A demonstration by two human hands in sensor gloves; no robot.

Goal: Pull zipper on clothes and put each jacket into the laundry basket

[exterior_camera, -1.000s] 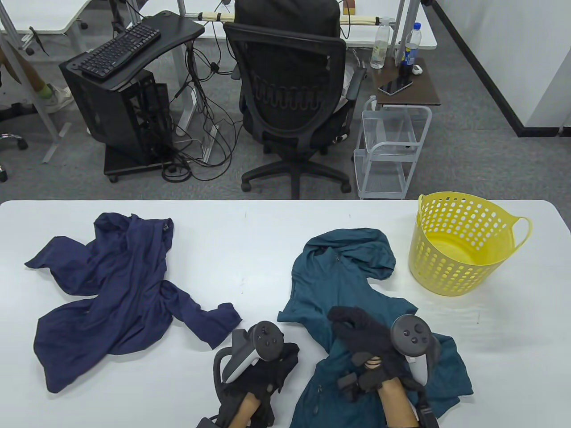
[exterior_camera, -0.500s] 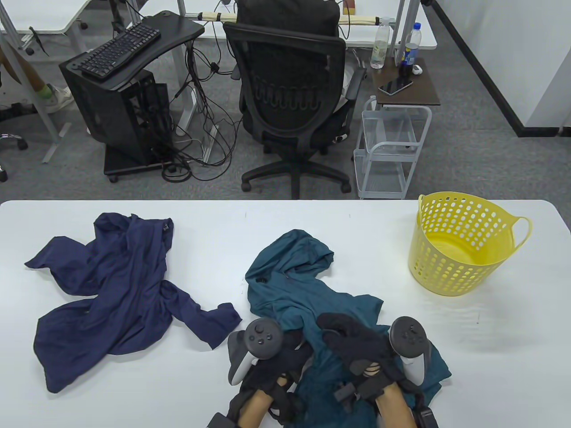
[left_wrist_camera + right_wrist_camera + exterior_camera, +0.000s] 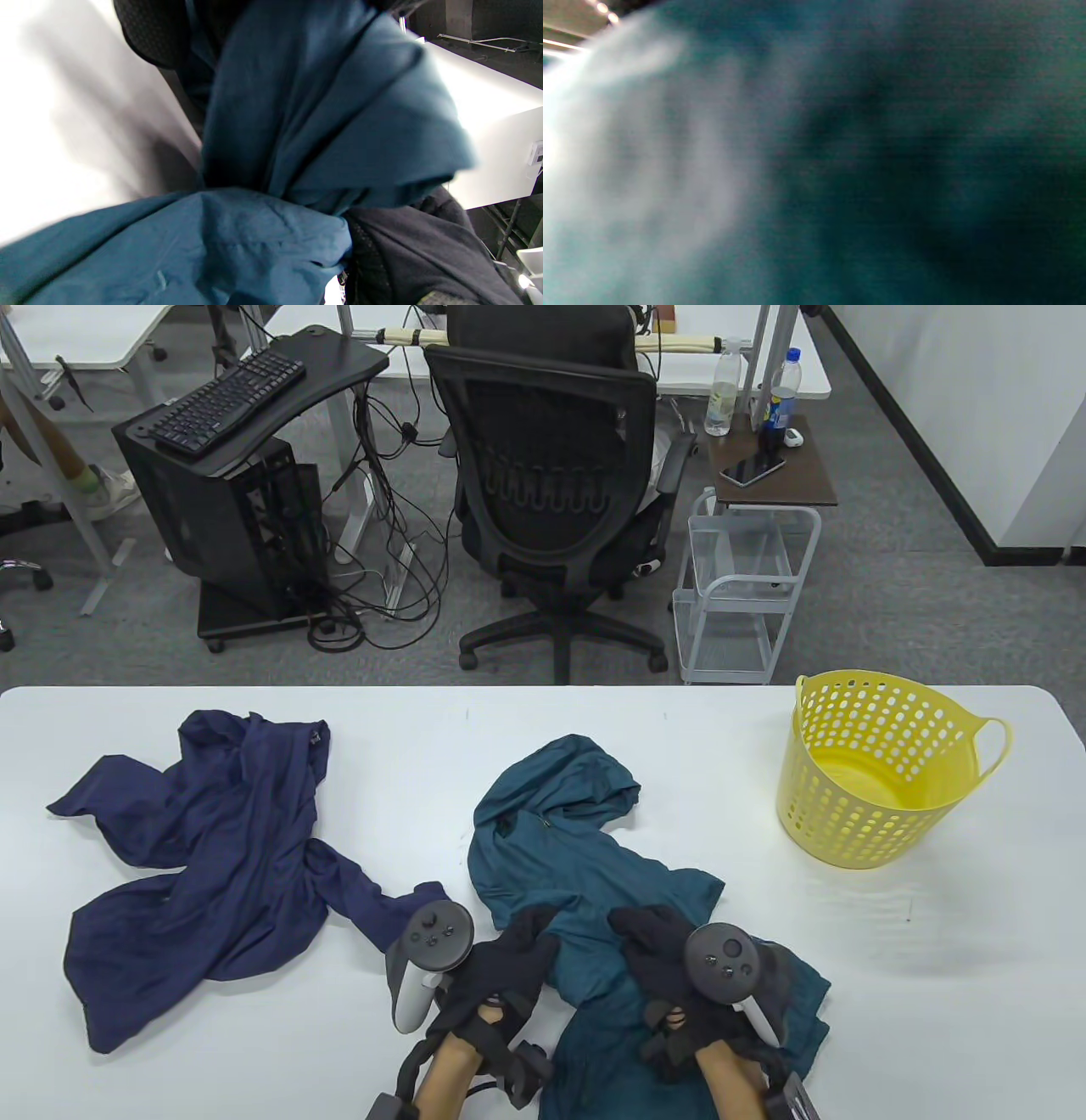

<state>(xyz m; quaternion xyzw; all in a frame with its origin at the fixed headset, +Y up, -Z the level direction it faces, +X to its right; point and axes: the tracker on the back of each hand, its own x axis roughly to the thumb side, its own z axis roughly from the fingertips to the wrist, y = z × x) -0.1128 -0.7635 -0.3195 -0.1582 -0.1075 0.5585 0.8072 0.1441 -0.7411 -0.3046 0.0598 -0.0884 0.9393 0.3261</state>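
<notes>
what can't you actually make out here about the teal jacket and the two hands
- Teal jacket zipper: its state cannot be told; in the table view folds and both hands cover the front.
- Right hand grip: its fingertips sink into the fabric; the right wrist view is only blurred teal cloth.
- Left hand fingers: the left wrist view shows bunched cloth hiding them.
- Jacket hem: cut off by the table view's bottom edge.

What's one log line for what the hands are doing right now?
left hand: on teal jacket | right hand: on teal jacket | navy jacket: on table, untouched | yellow basket: no jacket inside
</notes>
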